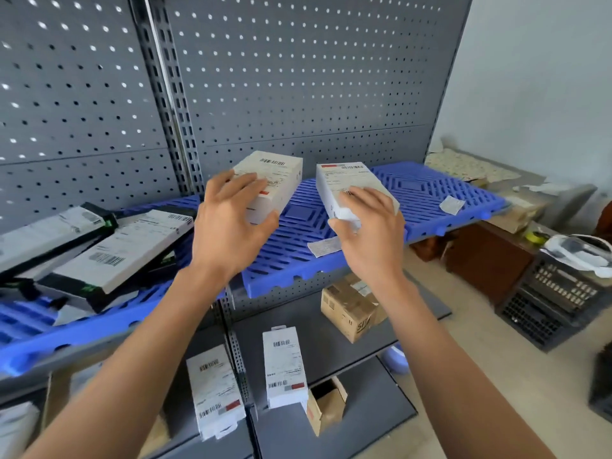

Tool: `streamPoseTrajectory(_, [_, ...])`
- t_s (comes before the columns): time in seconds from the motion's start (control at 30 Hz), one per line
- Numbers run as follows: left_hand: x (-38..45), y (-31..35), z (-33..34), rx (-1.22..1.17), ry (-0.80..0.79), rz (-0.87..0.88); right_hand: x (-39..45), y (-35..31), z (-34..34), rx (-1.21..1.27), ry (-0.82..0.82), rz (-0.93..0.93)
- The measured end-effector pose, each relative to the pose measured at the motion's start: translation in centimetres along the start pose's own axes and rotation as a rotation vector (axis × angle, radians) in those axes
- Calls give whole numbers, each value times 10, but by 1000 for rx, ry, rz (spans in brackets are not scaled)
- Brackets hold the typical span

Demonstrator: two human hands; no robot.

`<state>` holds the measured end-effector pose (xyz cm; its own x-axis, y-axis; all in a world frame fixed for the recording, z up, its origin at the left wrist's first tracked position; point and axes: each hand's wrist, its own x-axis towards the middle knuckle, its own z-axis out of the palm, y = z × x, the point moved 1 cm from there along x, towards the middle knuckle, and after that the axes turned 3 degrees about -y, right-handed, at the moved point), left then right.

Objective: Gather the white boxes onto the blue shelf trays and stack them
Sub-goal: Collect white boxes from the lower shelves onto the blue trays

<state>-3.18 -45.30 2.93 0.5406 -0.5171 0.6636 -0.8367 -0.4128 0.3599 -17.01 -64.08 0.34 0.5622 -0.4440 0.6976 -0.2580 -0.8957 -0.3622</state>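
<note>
My left hand grips a white labelled box over the right-hand blue tray. Beside it, my right hand grips a second white box from its near end, above the same tray. The two boxes are apart, side by side. On the left blue tray lie several flat white and black boxes in a loose pile. On the grey shelf below lie two more white boxes.
Two small paper slips lie on the right tray. A brown carton and a small open carton sit on lower shelves. Right of the shelving stand a wooden cabinet and a black crate.
</note>
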Motion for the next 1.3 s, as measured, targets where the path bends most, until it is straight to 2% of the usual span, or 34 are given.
streamPoseTrajectory(0.27, [5,-3,19,70,-54,-112,21,12,18,88,-72,9])
streamPoseTrajectory(0.63, [-2,-1,29,153,-132,-187,19,23,20,105,-196,-173])
streamPoseTrajectory(0.8, [-8,6,34,178,-87,-189,19,36,19,200,-236,-216])
streamPoseTrajectory(1.07, [-23,21,30,208,-24,-212,18,42,15,273,-213,-233])
streamPoseTrajectory(1.3, [-48,39,12,206,8,-230,6,41,6,154,-152,-211])
